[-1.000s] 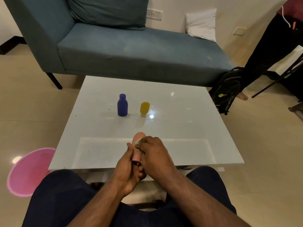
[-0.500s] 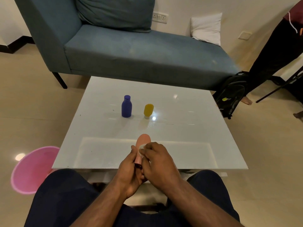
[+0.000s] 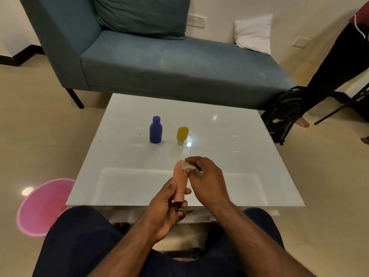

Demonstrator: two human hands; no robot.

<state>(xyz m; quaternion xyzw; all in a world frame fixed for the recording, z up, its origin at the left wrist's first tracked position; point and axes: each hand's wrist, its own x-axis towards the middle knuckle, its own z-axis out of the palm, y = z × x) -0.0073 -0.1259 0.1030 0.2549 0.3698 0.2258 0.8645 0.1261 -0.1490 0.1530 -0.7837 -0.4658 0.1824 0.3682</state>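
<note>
Above the white table (image 3: 229,136) by the sofa (image 3: 169,64), left hand (image 3: 163,212) grips pink bottle (image 3: 179,178), right hand (image 3: 207,180) pinches cap (image 3: 186,166).

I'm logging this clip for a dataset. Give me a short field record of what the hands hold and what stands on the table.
left hand: grips the lower part of the peach-pink soft bottle, roughly upright above the table's near edge
right hand: pinches a small whitish translucent piece beside the bottle's top
piece identity: cannot tell
white glossy table: dark blue plastic bottle and yellow rounded bottle stand apart, blue on the left
floor: pink round basin at the left
</note>
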